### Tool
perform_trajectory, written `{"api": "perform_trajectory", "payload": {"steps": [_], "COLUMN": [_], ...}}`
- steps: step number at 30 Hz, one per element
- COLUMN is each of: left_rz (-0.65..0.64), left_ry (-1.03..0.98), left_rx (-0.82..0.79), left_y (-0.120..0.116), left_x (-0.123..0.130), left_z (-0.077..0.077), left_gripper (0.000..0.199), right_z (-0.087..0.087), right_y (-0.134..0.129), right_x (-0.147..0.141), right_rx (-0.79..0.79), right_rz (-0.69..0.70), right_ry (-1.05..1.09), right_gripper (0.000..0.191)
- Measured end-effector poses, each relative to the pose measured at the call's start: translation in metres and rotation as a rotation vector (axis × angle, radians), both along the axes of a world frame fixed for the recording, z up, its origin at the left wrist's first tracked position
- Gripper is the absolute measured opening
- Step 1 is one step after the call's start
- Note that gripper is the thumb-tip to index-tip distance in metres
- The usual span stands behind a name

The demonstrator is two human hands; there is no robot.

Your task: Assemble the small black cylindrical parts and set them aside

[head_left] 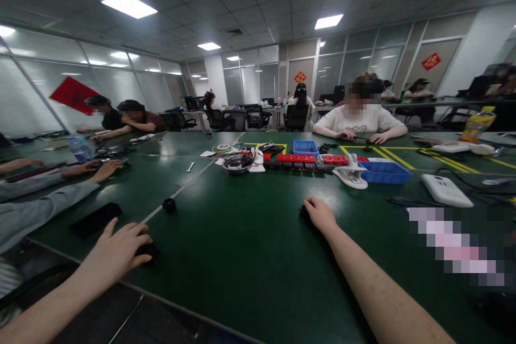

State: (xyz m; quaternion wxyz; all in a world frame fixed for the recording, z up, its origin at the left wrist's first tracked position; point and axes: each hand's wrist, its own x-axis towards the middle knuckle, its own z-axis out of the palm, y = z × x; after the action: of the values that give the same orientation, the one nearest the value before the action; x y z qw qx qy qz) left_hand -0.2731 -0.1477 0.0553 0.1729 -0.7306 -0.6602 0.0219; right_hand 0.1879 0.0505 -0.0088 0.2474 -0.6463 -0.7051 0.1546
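My left hand (pixel 124 244) is over the near left part of the green table (pixel 234 226), fingers apart and curved over a small black object (pixel 148 252). My right hand (pixel 319 214) rests further in, right of centre, its fingers closed around another small dark object (pixel 305 212), mostly hidden beneath them. A small black cylindrical piece (pixel 169 205) stands beyond my left hand, near the grey tape line. A flat black item (pixel 97 219) lies left of my left hand.
Red and black modules (pixel 298 161) form a row across the middle, between a bowl of cables (pixel 237 163) and a blue bin (pixel 385 172). A wrench (pixel 191 167) lies left. A white device (pixel 446 190) sits right. Another person's hands (pixel 105 170) work at left; a person (pixel 360 118) sits opposite.
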Motion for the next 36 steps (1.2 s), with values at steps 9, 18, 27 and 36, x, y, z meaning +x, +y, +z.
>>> {"api": "perform_trajectory", "payload": {"steps": [9, 18, 27, 36], "left_rz": [-0.031, -0.093, -0.229, -0.557], "left_ry": [-0.059, 0.059, -0.085, -0.445], "left_rx": [0.113, 0.167, 0.270, -0.122], "left_y": [0.007, 0.013, 0.000, 0.089], "left_x": [-0.052, -0.057, 0.063, 0.246], "left_z": [-0.017, -0.022, -0.018, -0.037], "left_gripper": [0.044, 0.051, 0.044, 0.054], "right_z": [0.000, -0.002, -0.008, -0.011], "right_y": [0.000, 0.002, 0.006, 0.007], "right_x": [0.000, 0.000, 0.001, 0.003], "right_rx": [0.001, 0.002, 0.022, 0.119], "right_rz": [-0.004, -0.001, 0.003, -0.124], "right_ry": [0.007, 0.009, 0.059, 0.231], "right_gripper": [0.022, 0.022, 0.023, 0.024]}}
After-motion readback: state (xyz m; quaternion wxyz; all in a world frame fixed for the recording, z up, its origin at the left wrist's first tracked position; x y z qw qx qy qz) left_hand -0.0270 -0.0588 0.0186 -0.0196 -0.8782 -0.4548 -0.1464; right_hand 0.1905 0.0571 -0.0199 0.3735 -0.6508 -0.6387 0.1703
